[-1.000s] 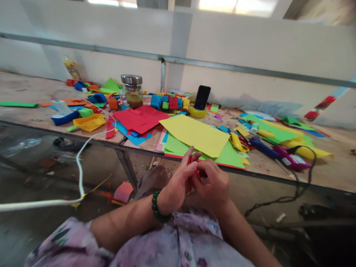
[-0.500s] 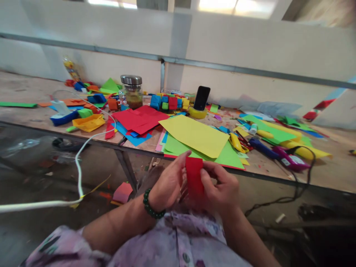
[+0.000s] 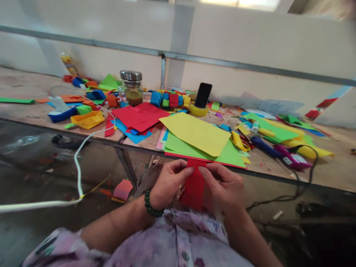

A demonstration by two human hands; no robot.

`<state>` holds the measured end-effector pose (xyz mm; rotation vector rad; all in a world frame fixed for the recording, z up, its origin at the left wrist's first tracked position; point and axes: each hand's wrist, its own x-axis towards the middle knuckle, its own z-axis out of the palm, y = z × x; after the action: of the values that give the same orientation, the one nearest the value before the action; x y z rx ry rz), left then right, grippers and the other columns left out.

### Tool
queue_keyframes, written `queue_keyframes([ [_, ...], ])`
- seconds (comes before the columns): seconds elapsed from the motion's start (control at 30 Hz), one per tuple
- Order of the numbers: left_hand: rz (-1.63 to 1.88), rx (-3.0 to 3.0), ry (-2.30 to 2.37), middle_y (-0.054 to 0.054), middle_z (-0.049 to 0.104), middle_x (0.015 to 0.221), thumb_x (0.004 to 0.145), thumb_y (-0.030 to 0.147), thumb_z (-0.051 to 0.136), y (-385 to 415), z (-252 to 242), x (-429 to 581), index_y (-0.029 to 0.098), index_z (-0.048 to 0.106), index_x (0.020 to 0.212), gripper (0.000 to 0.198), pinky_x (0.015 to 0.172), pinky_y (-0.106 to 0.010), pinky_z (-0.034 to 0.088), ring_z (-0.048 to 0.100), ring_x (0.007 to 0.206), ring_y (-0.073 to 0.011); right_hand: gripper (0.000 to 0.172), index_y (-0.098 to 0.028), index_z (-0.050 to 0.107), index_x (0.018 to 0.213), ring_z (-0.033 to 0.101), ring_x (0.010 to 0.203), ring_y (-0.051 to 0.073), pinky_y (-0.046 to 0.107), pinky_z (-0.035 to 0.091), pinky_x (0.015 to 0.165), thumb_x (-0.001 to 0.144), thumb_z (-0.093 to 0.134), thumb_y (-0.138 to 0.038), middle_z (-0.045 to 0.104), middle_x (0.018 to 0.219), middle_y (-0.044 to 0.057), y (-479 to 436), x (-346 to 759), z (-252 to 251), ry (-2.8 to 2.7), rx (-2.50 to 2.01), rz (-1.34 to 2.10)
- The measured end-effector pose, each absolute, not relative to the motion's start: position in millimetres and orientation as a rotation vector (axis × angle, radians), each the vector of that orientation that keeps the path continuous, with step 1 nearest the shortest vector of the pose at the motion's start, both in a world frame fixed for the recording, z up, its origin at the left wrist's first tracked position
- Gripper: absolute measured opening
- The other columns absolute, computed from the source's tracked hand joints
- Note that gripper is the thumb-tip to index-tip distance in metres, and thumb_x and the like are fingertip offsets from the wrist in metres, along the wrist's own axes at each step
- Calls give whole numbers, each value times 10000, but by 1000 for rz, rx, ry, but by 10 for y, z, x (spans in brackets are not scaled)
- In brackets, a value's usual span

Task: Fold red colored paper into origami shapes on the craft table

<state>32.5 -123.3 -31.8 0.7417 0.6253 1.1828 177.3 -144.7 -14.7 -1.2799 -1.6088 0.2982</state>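
Observation:
A red paper strip (image 3: pixel 194 189) hangs between my hands, just in front of the table's front edge. My left hand (image 3: pixel 169 181), with a green bead bracelet above it, pinches the strip's left side near the top, thumb on the front. On the right side my right hand (image 3: pixel 224 183) grips it the same way, the two thumbs almost meeting. Behind the strip lies a stack of green sheets (image 3: pixel 228 155) with a yellow sheet (image 3: pixel 197 133) on top.
Red sheets (image 3: pixel 140 116), a glass jar (image 3: pixel 132 89), folded paper blocks (image 3: pixel 174 100) and a phone (image 3: pixel 203 95) on a yellow stand are on the table. A white cable (image 3: pixel 78 167) hangs at the left. Purple tool (image 3: pixel 292 157) at the right.
My left thumb has come down onto the front of the red strip, where that hand was more open beside it. The view has shifted slightly.

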Motion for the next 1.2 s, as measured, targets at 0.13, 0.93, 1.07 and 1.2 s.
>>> queue_keyframes([
  [0.13,1170,783,649,28,649,646,628,305,837,-1229,-315,318,130,659,684,256,576,-167,456,553,566,-66,108,-186,679,763,554,458,80,163,414,422,818,666,-278,648,584,-39,-1436,1784,-119,-1565,-1244,330],
  [0.93,1203,984,682,12,604,636,738,436,737,-1219,-256,274,130,672,688,317,597,-198,418,517,598,-95,184,-191,651,693,491,437,83,187,367,400,852,624,-278,568,524,-38,-1466,1769,-114,-1574,-1201,461],
  [1.07,981,842,643,-25,678,737,697,456,770,-1219,-360,325,126,713,808,353,604,-212,444,580,631,-115,209,-176,636,675,469,416,82,194,375,398,824,654,-321,546,497,-44,-1357,1704,-126,-1373,-1239,428],
  [1.2,864,743,632,-34,679,665,681,452,785,-1235,-427,316,118,708,774,355,514,-208,430,580,532,-110,242,-175,586,653,464,421,82,198,382,407,813,648,-345,539,505,-43,-1253,1691,-104,-1356,-1254,512],
])
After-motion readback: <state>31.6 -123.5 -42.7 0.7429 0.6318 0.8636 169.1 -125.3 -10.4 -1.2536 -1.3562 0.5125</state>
